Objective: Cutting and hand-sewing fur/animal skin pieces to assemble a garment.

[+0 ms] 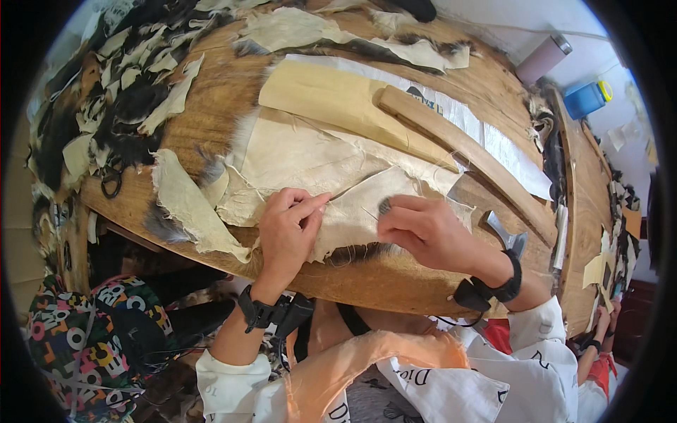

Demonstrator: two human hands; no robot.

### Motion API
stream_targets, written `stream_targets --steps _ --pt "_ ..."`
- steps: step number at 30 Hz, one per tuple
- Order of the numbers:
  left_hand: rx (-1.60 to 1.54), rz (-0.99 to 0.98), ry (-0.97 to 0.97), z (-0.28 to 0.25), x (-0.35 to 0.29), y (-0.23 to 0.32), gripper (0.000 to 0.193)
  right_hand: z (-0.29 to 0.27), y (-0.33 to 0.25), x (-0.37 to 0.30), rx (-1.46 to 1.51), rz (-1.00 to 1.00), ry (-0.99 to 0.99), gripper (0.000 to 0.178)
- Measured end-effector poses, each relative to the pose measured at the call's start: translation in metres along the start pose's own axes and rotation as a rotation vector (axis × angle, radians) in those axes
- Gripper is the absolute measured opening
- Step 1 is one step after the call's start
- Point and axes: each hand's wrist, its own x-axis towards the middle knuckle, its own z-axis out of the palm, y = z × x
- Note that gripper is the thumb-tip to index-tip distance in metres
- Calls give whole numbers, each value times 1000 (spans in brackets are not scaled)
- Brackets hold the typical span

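Note:
A pale fur hide, skin side up with frayed edges and dark fur at its rim, lies across the wooden table in front of me. My left hand rests on it, thumb and forefinger pinching the hide at the end of a seam line. Just to the right, my right hand is closed in a pinch above the hide. A thin needle points out of it toward the left hand. On one of its fingers sits a grey thimble. Loose threads hang along the near edge.
A folded tan paper sheet and a long wooden stick lie beyond the hide. To the right is a metal blade tool. Fur scraps heap at the left. A pink tumbler and blue jar stand far right. Another person's hands show at the right.

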Motion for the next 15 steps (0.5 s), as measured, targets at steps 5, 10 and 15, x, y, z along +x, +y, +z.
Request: stream_targets --steps 5,10,15 --pt "-20 -10 -2 2 0 -1 21 -36 -21 -22 232 58 36 12" --pt "-13 -43 3 3 -2 0 21 -56 -30 -33 297 51 35 14" --pt "56 16 -30 3 -2 6 23 -51 -29 -27 337 -40 -19 13"
